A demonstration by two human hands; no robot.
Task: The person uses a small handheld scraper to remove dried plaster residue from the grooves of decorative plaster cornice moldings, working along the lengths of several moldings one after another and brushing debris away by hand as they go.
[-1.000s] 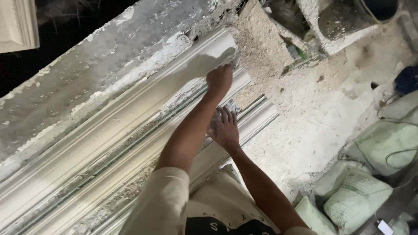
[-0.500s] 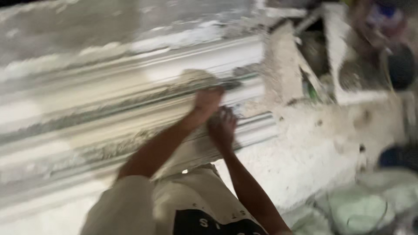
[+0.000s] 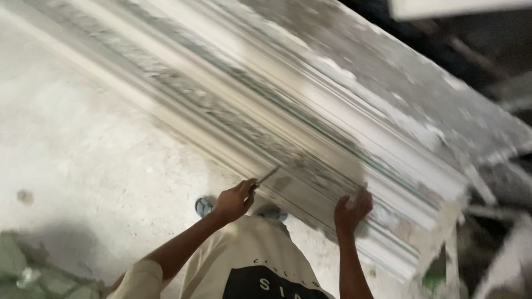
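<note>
A long white plaster moulding (image 3: 310, 111) with stepped ridges runs diagonally from the upper left to the lower right. My left hand (image 3: 235, 199) is at its near edge, pinching a thin flat blade (image 3: 269, 176) whose tip touches the moulding's lower face. About a forearm's length to the right, my right hand (image 3: 352, 209) presses flat against the same face, fingers curled over a wet plaster patch. My beige shirt (image 3: 249, 260) with a dark print fills the bottom centre.
Rough plaster-splashed floor (image 3: 83, 149) lies to the left. A blue sandal (image 3: 205, 206) shows beneath my left hand. Blurred greenish sacks (image 3: 33, 277) sit at the lower left. The moulding's broken end (image 3: 443, 221) and dark clutter are at the right.
The view has swung round, so the moulding now slants the other way. My hands, close together before, are now apart, and a thin blade shows in my left hand.
</note>
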